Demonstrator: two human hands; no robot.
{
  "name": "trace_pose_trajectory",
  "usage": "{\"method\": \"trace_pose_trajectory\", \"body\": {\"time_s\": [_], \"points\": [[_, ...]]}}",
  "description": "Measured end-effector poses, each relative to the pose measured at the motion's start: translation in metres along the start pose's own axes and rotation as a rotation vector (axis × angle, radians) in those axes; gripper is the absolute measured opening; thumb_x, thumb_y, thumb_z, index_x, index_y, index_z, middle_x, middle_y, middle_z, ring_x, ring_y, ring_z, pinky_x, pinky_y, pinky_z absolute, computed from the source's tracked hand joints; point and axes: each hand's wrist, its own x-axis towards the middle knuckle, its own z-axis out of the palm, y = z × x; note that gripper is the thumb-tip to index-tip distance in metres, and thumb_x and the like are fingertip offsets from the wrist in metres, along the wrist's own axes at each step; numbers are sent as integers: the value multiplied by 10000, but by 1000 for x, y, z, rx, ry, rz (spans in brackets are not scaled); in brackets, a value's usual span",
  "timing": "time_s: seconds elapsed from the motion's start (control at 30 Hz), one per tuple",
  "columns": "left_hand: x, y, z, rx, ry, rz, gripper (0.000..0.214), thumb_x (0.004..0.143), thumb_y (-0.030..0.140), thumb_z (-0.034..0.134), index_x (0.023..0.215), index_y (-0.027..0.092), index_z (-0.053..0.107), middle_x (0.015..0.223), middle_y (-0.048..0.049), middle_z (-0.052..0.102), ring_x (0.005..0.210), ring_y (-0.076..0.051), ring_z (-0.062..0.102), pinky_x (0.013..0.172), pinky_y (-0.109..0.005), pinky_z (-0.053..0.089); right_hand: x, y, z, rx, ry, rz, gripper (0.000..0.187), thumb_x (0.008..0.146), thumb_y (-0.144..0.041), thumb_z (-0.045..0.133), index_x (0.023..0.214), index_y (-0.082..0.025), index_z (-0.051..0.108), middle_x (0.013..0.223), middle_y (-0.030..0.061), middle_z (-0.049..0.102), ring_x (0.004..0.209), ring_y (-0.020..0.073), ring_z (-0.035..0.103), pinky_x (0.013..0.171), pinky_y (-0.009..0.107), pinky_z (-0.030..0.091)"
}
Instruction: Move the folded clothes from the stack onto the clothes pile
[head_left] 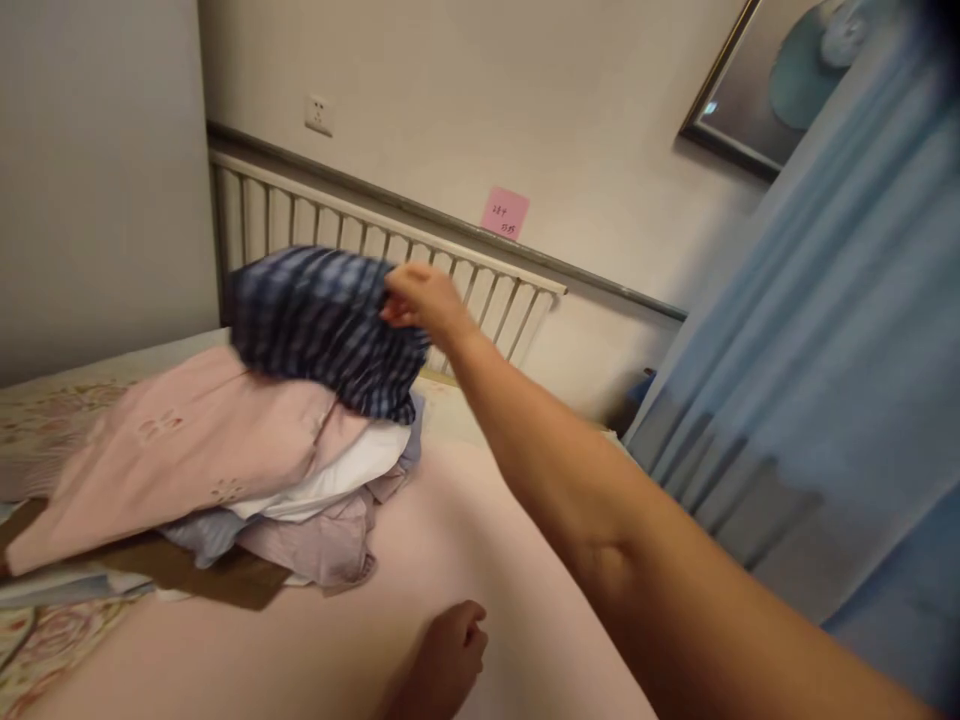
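My right hand [421, 298] pinches the edge of a dark blue plaid garment [322, 320], which is blurred by motion. The cloth hangs down from my fingers over a heap of clothes, and its lower side reaches the top of the heap. In that heap lie a pink garment [195, 420] with cut-out patterns, a white cloth [341, 475] and a greyish-mauve cloth [319, 540]. My left hand [450, 655] is low in the view above the pink sheet [551, 610], its fingers curled in with nothing visible in them.
Behind the bed, a white radiator [352, 225] runs along the wall under a grey pipe. A pink note [505, 213] and a socket [319, 115] are on the wall. Blue curtains [817, 400] hang at right, near a framed picture [739, 90]. A pale panel [97, 180] stands at left.
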Motion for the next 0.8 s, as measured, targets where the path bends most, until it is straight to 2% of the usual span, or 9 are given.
{"method": "trace_pose_trajectory", "body": {"time_s": [0.07, 0.1, 0.13, 0.2, 0.33, 0.47, 0.6, 0.7, 0.8], "points": [[-6, 7, -4, 13, 2, 16, 345, 825, 281, 422, 1089, 149, 600, 799, -51, 659, 657, -131, 594, 592, -227, 429, -15, 18, 39, -164, -241, 53, 130, 814, -253, 553, 732, -155, 571, 602, -60, 530, 620, 81, 550, 669, 223, 464], [-9, 10, -5, 21, 5, 15, 352, 824, 282, 423, 1097, 153, 602, 818, -53, 665, 678, -134, 599, 616, -231, 434, -26, 30, 50, -222, -293, 57, 103, 791, -210, 561, 706, -153, 572, 608, -58, 545, 636, 82, 551, 681, 218, 453], [-11, 13, -6, 33, 10, 10, 355, 819, 282, 427, 1099, 156, 607, 830, -55, 670, 700, -138, 603, 641, -235, 438, -38, 42, 54, -263, -303, 66, 91, 779, -188, 557, 697, -154, 577, 625, -54, 566, 658, 83, 555, 690, 212, 445], [-12, 16, -7, 60, 21, 0, 349, 807, 274, 437, 1081, 161, 620, 834, -55, 672, 726, -143, 606, 677, -241, 441, -65, 68, 44, -333, -217, 141, 101, 786, -203, 537, 711, -164, 593, 679, -48, 611, 702, 83, 569, 699, 198, 433], [-7, 11, -3, 65, 28, 9, 343, 795, 255, 427, 1061, 156, 620, 815, -44, 656, 689, -137, 600, 622, -234, 441, -140, 120, -21, -533, -16, 451, 155, 798, -212, 495, 707, -168, 611, 705, -23, 657, 695, 91, 590, 668, 195, 426], [1, 3, 1, 50, 16, 14, 350, 788, 253, 415, 1063, 147, 606, 809, -40, 637, 647, -130, 594, 567, -230, 444, -248, 165, -105, -732, 113, 756, 152, 744, -136, 502, 641, -153, 613, 658, 22, 663, 662, 130, 607, 652, 227, 427], [10, -2, 3, 39, 18, -24, 342, 780, 279, 412, 1047, 164, 593, 832, -30, 615, 612, -113, 592, 505, -207, 430, -357, 191, -182, -949, 269, 1048, 148, 756, -145, 517, 805, -123, 655, 897, 135, 696, 894, 224, 637, 755, 286, 432], [16, -5, 5, 5, 13, -84, 354, 769, 323, 416, 1047, 168, 571, 797, -15, 589, 562, -101, 578, 444, -191, 404, -420, 204, -226, -1043, 347, 1211, 245, 797, -235, 528, 977, -118, 646, 1062, 188, 661, 1011, 270, 618, 789, 324, 442], [20, -8, 7, -47, 27, -96, 371, 768, 377, 415, 1048, 172, 547, 732, 5, 558, 505, -91, 544, 414, -189, 389, -463, 219, -253, -1088, 387, 1329, 307, 796, -351, 568, 1005, -143, 651, 1058, 178, 663, 1012, 283, 629, 797, 346, 458]]}}
